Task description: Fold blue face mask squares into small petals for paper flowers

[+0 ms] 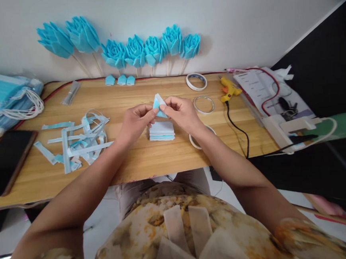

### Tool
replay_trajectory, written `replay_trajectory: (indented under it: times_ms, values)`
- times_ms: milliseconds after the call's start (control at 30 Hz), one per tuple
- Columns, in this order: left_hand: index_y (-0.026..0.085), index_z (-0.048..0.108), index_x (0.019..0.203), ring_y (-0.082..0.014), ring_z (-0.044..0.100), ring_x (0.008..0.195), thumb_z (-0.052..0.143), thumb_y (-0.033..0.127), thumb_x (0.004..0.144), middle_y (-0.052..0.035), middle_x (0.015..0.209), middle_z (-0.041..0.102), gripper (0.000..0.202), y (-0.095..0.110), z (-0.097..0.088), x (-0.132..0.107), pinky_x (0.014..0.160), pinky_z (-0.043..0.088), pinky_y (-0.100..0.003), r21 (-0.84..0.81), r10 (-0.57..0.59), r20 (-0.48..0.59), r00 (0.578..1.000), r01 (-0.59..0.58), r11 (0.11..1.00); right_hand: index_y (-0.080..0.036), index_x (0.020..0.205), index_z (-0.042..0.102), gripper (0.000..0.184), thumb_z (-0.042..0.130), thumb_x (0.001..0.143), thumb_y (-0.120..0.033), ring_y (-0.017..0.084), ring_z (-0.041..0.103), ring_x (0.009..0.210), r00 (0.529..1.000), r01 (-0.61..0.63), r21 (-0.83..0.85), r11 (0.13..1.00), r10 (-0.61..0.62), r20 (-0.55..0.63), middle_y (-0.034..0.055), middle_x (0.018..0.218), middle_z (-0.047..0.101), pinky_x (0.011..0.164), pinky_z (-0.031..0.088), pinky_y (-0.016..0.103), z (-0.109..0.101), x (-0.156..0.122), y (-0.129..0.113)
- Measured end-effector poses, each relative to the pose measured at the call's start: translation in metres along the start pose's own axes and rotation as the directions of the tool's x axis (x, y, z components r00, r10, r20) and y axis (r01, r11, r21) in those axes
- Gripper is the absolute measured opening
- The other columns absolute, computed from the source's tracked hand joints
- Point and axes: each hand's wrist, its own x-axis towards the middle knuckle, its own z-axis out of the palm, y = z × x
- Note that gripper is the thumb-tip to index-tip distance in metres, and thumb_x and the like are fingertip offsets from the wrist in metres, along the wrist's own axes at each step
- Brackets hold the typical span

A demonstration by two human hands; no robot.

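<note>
The light wooden bench (151,159) carries a flat black phone (10,160), a heap of cut blue-and-white fabric strips (78,139), a stack of pale blue fabric squares (161,131), a white tape roll (197,81) and a yellow glue gun (229,89).

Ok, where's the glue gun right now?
In the head view the yellow glue gun lies on the right side of the table, beyond the right hand, between two tape rolls and the papers.
</note>
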Motion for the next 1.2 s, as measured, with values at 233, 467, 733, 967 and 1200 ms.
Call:
replay_trajectory:
  times_ms: [233,467,733,967,1200]
  values:
    - [0.017,0.067,0.067,-0.0082,0.052,0.052,0.075,0.035,0.081,0.0012,0.058,0.062,0.025,0.0015,-0.0011,0.0002,0.054,0.044,-0.022,-0.043,-0.009,-0.054,0.999,0.007,0.999,-0.023,0.092,0.062,0.027,0.065,0.088,-0.049,0.012,0.052,0.066,0.999,0.046,0.059,0.997,-0.044,-0.032,-0.0034,0.071,0.057,0.063,0.042,0.027,-0.0021,0.0006,-0.0039]
    - [0.017,0.066,0.066,-0.008,0.053,0.051,0.072,0.027,0.083,0.0013,0.056,0.062,0.02,0.0005,-0.0019,0.0017,0.054,0.044,-0.022,-0.098,-0.012,-0.13,0.991,-0.001,0.995,-0.023,0.093,0.062,0.018,0.067,0.085,-0.039,0.017,0.063,0.094,0.99,0.136,-0.116,0.984,-0.14,-0.026,0.0015,0.098,0.069,0.075,0.049,0.03,-0.0022,-0.0011,-0.0084]
    - [0.017,0.065,0.066,-0.0087,0.053,0.052,0.074,0.035,0.081,0.0009,0.058,0.062,0.024,0.005,-0.0005,-0.0008,0.055,0.045,-0.023,-0.041,-0.025,-0.109,0.994,0.021,0.999,-0.022,0.081,0.063,0.009,0.063,0.085,-0.03,0.015,0.062,0.083,0.993,0.109,-0.199,0.974,-0.116,-0.021,0.0013,0.09,0.071,0.077,0.049,0.032,0.0012,-0.0005,-0.0042]
    - [0.018,0.069,0.067,-0.0093,0.052,0.052,0.076,0.042,0.079,0.0001,0.059,0.063,0.028,0.0044,-0.0011,-0.0009,0.056,0.044,-0.024,-0.034,-0.019,-0.09,0.996,0.016,0.999,-0.021,0.079,0.064,0.009,0.064,0.083,-0.029,0.015,0.062,0.079,0.992,0.097,-0.185,0.978,-0.11,-0.063,0.0003,0.084,0.072,0.075,0.049,0.031,0.0009,-0.0007,-0.007]
    - [0.017,0.068,0.065,-0.0087,0.052,0.052,0.075,0.036,0.079,0.0007,0.058,0.063,0.024,0.0037,-0.0009,-0.0006,0.055,0.043,-0.024,-0.054,-0.021,-0.069,0.997,0.018,0.998,-0.02,0.077,0.063,0.009,0.065,0.082,-0.027,0.013,0.061,0.074,0.993,0.092,-0.134,0.987,-0.102,-0.064,-0.0005,0.081,0.07,0.073,0.048,0.029,0.0016,-0.0008,-0.0055]
